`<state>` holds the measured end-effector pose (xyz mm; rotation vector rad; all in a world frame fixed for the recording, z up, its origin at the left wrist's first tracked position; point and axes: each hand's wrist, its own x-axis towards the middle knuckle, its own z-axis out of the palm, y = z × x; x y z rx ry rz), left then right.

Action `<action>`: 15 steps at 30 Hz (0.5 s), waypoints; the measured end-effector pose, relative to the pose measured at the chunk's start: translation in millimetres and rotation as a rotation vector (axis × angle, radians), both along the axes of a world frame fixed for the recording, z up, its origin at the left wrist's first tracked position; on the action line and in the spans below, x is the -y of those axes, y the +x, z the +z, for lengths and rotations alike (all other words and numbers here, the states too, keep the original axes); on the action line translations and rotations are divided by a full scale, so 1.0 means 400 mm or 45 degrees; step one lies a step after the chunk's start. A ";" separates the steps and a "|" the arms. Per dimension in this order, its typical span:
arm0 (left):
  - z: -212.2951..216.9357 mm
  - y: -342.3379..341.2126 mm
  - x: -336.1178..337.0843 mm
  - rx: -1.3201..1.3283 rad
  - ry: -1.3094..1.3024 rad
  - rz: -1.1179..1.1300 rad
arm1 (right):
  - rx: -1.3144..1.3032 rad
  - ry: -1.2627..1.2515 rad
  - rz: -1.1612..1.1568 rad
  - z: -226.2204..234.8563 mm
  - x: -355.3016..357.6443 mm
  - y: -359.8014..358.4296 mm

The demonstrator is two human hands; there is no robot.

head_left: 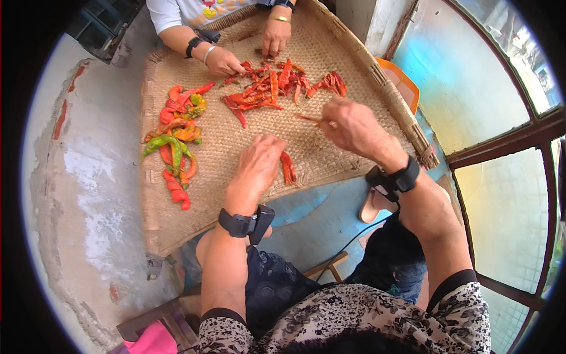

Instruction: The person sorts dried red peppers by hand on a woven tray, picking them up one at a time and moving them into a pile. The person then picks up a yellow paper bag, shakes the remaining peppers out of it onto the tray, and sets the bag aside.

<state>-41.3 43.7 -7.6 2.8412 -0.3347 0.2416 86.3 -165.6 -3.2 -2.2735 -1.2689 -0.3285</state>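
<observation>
— How would that red chili pepper (288,167) handle?

— Light, soft, a bit limp, I judge; best pinched near the stem end. It lies on the woven tray (330,59), just beside the left hand (257,165), whose fingers curl down, holding nothing I can see.

— And the right hand (354,127)?

— Fingers closed on a thin chili stem (309,118).

— Room?

— Bare weave between the piles; the raised rim is near on the right.

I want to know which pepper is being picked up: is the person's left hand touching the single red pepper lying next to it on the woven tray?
Touching. The head view shows the left hand with its fingers resting against the single red pepper, no tray visible between them.
</observation>
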 end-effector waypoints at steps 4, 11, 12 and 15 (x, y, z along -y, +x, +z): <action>-0.010 0.012 0.013 -0.069 0.059 0.021 | 0.182 0.298 -0.328 0.062 0.087 0.075; -0.017 0.029 0.030 -0.035 0.043 0.065 | 0.403 0.194 -0.932 0.064 0.226 0.151; -0.007 0.031 0.030 -0.009 0.027 0.054 | 0.399 0.213 -0.934 0.058 0.212 0.138; -0.007 0.043 0.034 0.026 -0.074 0.138 | -0.084 0.158 -0.155 0.010 0.172 0.089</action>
